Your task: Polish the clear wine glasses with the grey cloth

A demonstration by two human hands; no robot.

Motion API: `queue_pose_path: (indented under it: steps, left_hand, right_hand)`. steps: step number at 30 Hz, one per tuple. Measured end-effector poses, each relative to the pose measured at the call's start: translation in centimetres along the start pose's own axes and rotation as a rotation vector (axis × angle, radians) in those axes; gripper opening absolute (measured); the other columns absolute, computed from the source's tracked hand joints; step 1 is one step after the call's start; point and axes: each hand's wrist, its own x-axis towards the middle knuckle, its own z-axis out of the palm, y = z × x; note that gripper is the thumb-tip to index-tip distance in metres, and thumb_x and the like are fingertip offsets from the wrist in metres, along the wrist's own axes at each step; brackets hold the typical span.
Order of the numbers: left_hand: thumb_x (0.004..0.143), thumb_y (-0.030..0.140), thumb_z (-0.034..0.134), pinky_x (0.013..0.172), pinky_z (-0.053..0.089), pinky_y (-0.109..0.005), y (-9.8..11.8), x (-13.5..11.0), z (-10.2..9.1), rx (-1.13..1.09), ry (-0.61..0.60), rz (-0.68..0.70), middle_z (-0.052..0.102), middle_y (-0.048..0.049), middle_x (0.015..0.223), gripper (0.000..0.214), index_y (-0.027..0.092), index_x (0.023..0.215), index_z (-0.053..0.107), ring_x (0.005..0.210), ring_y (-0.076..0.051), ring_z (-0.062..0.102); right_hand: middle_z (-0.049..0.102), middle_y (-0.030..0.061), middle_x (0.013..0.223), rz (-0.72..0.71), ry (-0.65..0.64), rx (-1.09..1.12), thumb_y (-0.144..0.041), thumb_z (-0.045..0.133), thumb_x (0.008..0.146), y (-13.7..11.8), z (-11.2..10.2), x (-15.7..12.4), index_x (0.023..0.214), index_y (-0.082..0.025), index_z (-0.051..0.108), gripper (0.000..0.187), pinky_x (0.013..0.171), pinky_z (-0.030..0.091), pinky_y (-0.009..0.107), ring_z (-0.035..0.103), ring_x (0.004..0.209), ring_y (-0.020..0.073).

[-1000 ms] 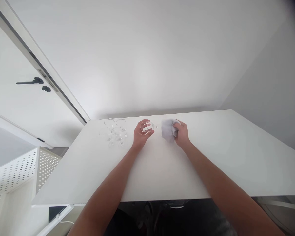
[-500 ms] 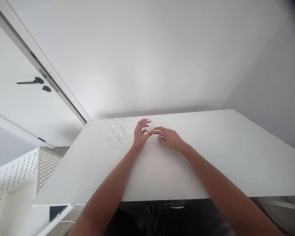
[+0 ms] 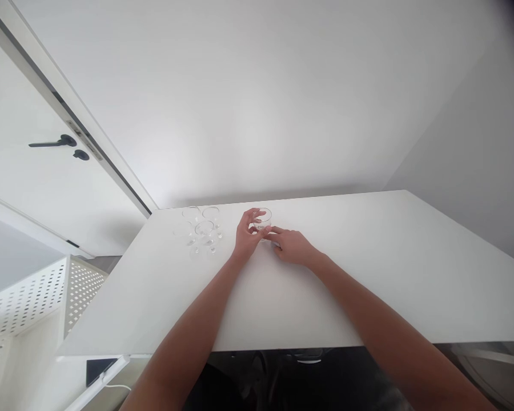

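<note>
My left hand [image 3: 249, 233] is closed around a clear glass [image 3: 263, 214], its fingers curled over the left side of the bowl. The round rim faces up, and the lower part is mostly hidden behind fingers. My right hand [image 3: 293, 245] meets it from the right, with index finger and thumb at the base of the glass. Under its curled fingers a bit of something pale grey shows, too small to name. To the left, several clear stemmed glasses [image 3: 204, 228] stand upright in a close group, apart from my left hand.
The white table [image 3: 368, 257] runs along a pale wall [image 3: 257, 114]. On the left are a white door with a black handle [image 3: 51, 141] and a white perforated panel [image 3: 83, 285]. Dark shapes lie below the table's front edge.
Both hands have shifted slightly, the left hand and glass a little to the right. My right hand is now closer in against the glass, and less of the pale grey thing shows.
</note>
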Motion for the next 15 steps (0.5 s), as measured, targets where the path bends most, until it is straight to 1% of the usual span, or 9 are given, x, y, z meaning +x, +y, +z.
queue_pose_path:
  steps: [4, 10, 13, 15]
  left_hand:
    - [0.079, 0.040, 0.081, 0.081, 0.052, -0.034, -0.12, 0.08, 0.01, -0.007, -0.011, -0.015, 0.061, -0.0093, 0.139, 0.068, 0.035, 0.139, 0.048, 0.115, -0.024, 0.057]
    - [0.079, 0.043, 0.081, 0.084, 0.052, -0.036, -0.26, 0.19, 0.06, -0.004, -0.040, -0.025, 0.056, -0.0098, 0.146, 0.070, 0.035, 0.140, 0.048, 0.118, -0.025, 0.055]
    - [0.079, 0.045, 0.081, 0.086, 0.052, -0.037, -0.32, 0.18, 0.16, -0.007, -0.043, -0.010, 0.052, -0.0099, 0.151, 0.075, 0.036, 0.143, 0.045, 0.119, -0.025, 0.055]
    - [0.081, 0.048, 0.078, 0.088, 0.051, -0.037, -0.25, 0.12, 0.20, -0.004, -0.024, 0.002, 0.048, -0.0100, 0.154, 0.073, 0.036, 0.145, 0.043, 0.121, -0.025, 0.056]
  right_hand:
    - [0.059, -0.0036, 0.146, 0.000, -0.006, -0.011, -0.013, 0.049, 0.083, -0.06, 0.14, 0.07, 0.137, -0.041, 0.062, 0.062, 0.059, 0.038, 0.029, 0.062, 0.069, 0.0133]
    - [0.060, -0.0022, 0.145, 0.000, -0.037, -0.064, -0.013, 0.048, 0.086, -0.39, -0.16, 0.06, 0.144, -0.045, 0.054, 0.067, 0.058, 0.037, 0.029, 0.061, 0.067, 0.0127]
    - [0.062, 0.0009, 0.140, 0.011, -0.042, -0.117, -0.016, 0.049, 0.088, -0.43, -0.11, 0.07, 0.141, -0.044, 0.057, 0.061, 0.059, 0.037, 0.029, 0.062, 0.067, 0.0132]
    - [0.063, 0.0049, 0.135, 0.067, -0.041, -0.146, -0.018, 0.050, 0.089, -0.32, -0.08, 0.17, 0.139, -0.040, 0.060, 0.056, 0.061, 0.038, 0.030, 0.063, 0.069, 0.0150]
